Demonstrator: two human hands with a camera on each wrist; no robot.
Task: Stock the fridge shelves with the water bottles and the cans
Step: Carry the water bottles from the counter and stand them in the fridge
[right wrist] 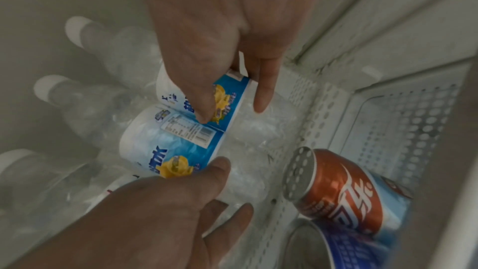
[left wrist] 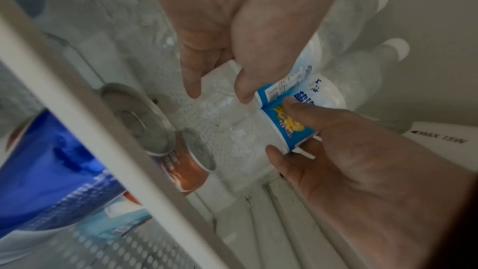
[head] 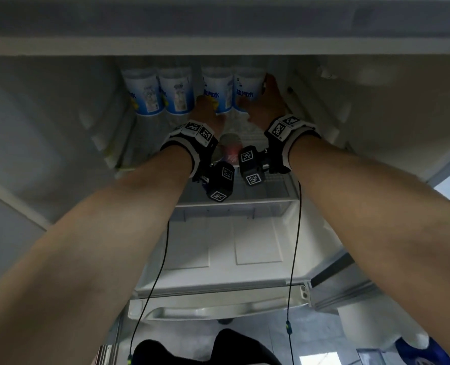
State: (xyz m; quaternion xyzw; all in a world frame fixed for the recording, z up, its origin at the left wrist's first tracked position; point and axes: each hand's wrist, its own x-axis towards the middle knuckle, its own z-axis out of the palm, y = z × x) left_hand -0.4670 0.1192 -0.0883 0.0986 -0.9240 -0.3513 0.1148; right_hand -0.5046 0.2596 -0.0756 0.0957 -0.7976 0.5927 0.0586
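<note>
Now both hands on fridge shelf (head: 271,192) — left hand (head: 208,111) fingers pinch third bottle (head: 218,93), right hand (head: 267,104) fingers curl round fourth bottle (head: 247,90).

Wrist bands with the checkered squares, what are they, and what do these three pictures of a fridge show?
The wrist bands strap a small camera under each wrist; the squares look like tracking markers. The big picture comes from a camera on the person's head, looking into an open fridge. The other two look along each hand. Four water bottles stand in a row on the top shelf. The left hand grips the third bottle, the right hand the rightmost bottle. Below are a red can and a blue can.
</note>
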